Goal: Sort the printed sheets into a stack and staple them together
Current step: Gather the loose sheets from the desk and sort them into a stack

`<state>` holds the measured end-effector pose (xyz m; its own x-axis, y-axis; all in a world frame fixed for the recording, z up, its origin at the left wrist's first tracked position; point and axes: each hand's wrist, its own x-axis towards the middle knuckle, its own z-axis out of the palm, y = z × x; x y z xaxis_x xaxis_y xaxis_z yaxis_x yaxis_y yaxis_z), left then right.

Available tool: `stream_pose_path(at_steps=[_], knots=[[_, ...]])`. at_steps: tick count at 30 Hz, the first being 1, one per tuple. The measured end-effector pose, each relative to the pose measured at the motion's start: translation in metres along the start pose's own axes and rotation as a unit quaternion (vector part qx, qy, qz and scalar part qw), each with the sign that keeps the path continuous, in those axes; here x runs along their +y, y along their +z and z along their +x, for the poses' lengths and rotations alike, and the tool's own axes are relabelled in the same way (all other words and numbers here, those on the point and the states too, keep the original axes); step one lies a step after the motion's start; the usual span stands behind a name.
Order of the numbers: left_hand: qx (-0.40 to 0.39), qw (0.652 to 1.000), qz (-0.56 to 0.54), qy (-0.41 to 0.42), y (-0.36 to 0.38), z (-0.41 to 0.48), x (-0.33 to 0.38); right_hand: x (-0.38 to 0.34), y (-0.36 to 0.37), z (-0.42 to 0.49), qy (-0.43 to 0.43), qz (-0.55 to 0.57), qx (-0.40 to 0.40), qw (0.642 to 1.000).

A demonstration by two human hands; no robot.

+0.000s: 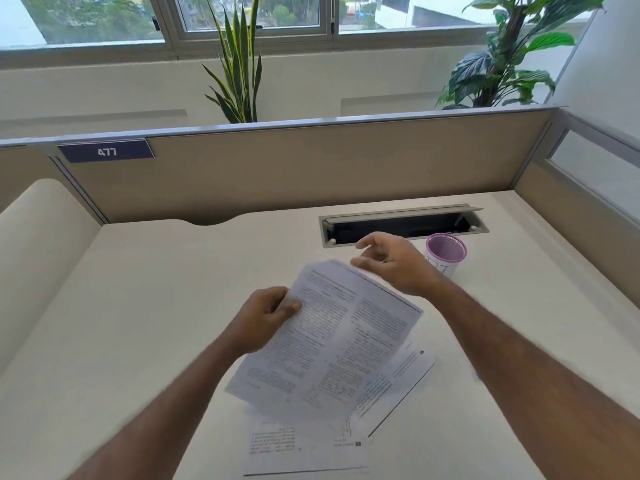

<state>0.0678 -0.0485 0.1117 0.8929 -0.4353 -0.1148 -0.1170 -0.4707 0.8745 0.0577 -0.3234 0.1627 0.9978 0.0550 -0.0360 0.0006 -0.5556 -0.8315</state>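
My left hand grips the left edge of a printed sheet and holds it tilted above the desk. My right hand hovers at the sheet's far corner with its fingers spread, and whether it touches the paper is unclear through the blur. Under the held sheet, two more printed sheets lie flat on the desk: one fanned out to the right, another near the front edge. No stapler is in view.
A purple mesh cup stands just right of my right hand. Behind it is an open cable tray slot in the cream desk. Beige partition walls enclose the desk at the back and the right.
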Motion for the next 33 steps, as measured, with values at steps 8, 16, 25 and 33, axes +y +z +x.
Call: stream_pose_path(at_steps=[8, 16, 25, 33], knots=[[0.147, 0.983, -0.073, -0.087, -0.017, -0.023, -0.064, 0.141, 0.026, -0.056, 0.329, -0.227, -0.031, 0.916], [0.194, 0.972, -0.077, -0.111, -0.048, -0.028, -0.082, 0.162, 0.055, -0.074, 0.371, -0.242, 0.008, 0.897], [0.186, 0.971, -0.106, -0.111, -0.042, -0.031, -0.072, 0.161, 0.059, -0.077, 0.33, 0.006, 0.138, 0.934], [0.193, 0.972, -0.104, -0.079, -0.062, -0.03, -0.063, 0.101, -0.01, -0.055, 0.168, 0.156, 0.165, 0.959]])
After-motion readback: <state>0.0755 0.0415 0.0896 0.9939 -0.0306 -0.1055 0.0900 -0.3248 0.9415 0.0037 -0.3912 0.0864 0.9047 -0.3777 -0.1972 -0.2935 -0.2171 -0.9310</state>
